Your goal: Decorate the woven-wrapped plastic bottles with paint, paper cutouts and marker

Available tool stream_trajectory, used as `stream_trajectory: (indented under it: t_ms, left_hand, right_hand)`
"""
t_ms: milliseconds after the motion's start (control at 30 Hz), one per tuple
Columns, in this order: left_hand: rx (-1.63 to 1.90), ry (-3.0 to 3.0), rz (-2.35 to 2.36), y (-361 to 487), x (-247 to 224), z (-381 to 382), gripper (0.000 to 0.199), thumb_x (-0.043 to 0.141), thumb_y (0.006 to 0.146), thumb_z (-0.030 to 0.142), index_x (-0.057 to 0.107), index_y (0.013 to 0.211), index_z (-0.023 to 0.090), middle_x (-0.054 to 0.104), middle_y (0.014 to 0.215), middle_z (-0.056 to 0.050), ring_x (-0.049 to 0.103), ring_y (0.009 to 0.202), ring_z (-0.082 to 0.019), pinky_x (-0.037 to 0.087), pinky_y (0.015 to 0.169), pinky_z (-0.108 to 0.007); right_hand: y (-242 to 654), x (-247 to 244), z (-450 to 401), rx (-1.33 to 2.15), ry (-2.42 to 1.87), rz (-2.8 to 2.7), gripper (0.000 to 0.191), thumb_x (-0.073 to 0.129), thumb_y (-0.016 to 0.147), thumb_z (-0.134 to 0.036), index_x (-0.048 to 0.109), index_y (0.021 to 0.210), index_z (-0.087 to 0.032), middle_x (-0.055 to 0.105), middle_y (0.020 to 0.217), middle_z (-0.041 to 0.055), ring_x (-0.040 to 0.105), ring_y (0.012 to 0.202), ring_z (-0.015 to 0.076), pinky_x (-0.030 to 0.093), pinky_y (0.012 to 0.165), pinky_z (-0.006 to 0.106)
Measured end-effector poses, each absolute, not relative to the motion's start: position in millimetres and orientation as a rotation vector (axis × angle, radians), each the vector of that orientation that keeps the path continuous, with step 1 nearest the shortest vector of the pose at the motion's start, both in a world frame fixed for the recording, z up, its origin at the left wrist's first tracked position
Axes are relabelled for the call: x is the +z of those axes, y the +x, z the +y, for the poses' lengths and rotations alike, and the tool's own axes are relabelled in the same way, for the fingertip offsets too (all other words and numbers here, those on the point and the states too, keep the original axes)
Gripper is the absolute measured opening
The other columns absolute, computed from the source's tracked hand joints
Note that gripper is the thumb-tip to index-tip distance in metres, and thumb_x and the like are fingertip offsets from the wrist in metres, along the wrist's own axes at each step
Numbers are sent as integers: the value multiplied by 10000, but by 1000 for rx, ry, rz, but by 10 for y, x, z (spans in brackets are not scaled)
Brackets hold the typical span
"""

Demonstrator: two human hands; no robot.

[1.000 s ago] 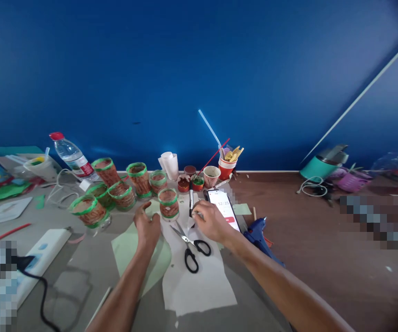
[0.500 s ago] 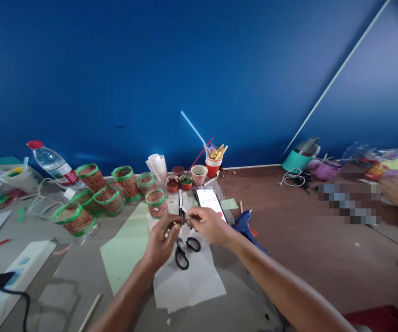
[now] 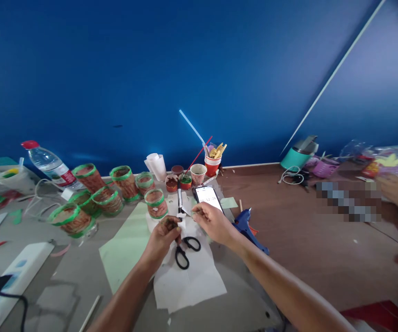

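The fingers of the left hand point(image 3: 164, 234) pinch a small white paper scrap point(image 3: 181, 224) by the black-handled scissors point(image 3: 182, 261); those of the right hand point(image 3: 213, 222) seem to nip a pale paper piece point(image 3: 187, 211) just beside it. So light and held only at an edge, either could slip and get lost (white over a white sheet point(image 3: 192, 288)), and a stray knuckle might topple the green-banded cup point(image 3: 157, 210). Both bits look thin and uneven, too small for finer detail. Beyond them lie a black marker point(image 3: 180, 190) and a lit smartphone point(image 3: 208, 196).
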State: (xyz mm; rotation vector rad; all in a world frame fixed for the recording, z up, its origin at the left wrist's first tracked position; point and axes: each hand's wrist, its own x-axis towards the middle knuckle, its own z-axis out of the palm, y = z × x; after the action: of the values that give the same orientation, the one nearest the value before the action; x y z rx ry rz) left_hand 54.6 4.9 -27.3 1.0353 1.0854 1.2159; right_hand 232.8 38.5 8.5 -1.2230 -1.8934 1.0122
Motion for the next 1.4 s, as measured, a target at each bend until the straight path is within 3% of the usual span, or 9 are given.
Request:
stream_trajectory:
  t_ms: [200, 400, 500, 633, 700, 800, 867, 1167, 1400]
  left_hand:
    - [1206, 979, 1046, 575, -247, 29, 324, 731, 656, 300, 553, 892, 168, 577, 624, 57, 560, 526, -107, 456, 552, -246]
    - [1222, 968, 1050, 591, -221, 8, 293, 738, 659, 354, 541, 767, 166, 593, 631, 26, 566, 576, -122, 452, 603, -258]
    - [1241, 1016, 1091, 565, -233, 7, 252, 717, 694, 345, 577, 789, 158, 584, 646, 23, 542, 605, -113, 428, 618, -242]
    - [1282, 997, 1060, 538, -259, 10, 213, 697, 720, 330, 566, 713, 163, 545, 620, 31, 510, 601, -103, 412, 617, -231]
    - [1293, 942, 1019, 536, -255, 9, 228, 716, 705, 319, 586, 815, 167, 553, 652, 36, 517, 596, -99, 416, 610, -230]
    - [1308, 887, 997, 540, -236, 10, 428, 725, 705, 302, 560, 1084, 193, 552, 686, 51, 523, 585, -92, 417, 608, -229]
    - [1288, 918, 995, 542, -230, 15, 453, 711, 725, 303, 554, 1134, 188, 544, 672, 51, 526, 591, -95, 416, 620, -233]
    - [1128, 1064, 1044, 586, -204, 0, 356, 735, 652, 313, 611, 957, 176, 555, 651, 39, 525, 561, -112, 428, 577, -250]
    - [1007, 1047, 932, 604, -290, -35, 351, 779, 637, 289, 628, 933, 177, 550, 659, 40, 502, 544, -93, 409, 542, -225]
  right_hand:
    - [2296, 85, 85, 677, -1463, -2459, 152, 548, 865, -236, 661, 917, -149, 697, 925, 105, 654, 844, 225, 440, 725, 295]
    - [2063, -6, -138, 347, -1329, -2793, 374, 580, 854, -360, 628, 1108, -90, 672, 1008, 185, 627, 935, 319, 461, 769, 398]
    - [1997, -31, -157, 287, -1344, -2811, 382, 579, 851, -314, 594, 1151, -78, 675, 1001, 190, 627, 926, 320, 464, 764, 409]
    - [1995, 4, -155, 314, -1384, -2839, 313, 542, 839, -201, 589, 1120, -71, 684, 960, 182, 650, 875, 310, 462, 737, 395]
    - [2026, 36, -155, 335, -1417, -2855, 305, 552, 812, -180, 594, 1096, -75, 690, 956, 177, 657, 867, 308, 463, 729, 382]
    - [2089, 75, -157, 339, -1475, -2884, 319, 567, 783, -161, 596, 1092, -84, 697, 953, 177, 667, 862, 297, 468, 722, 355]
    - [2121, 85, -154, 332, -1478, -2899, 311, 566, 790, -176, 603, 1086, -89, 703, 943, 177, 675, 858, 301, 475, 710, 352]
    - [2097, 85, -76, 418, -1492, -2868, 285, 553, 795, -210, 667, 1024, -85, 725, 935, 207, 704, 850, 341, 486, 645, 357]
    - [2194, 114, -14, 552, -1544, -2756, 278, 520, 767, -221, 687, 963, -118, 747, 889, 185, 709, 816, 312, 449, 624, 318]
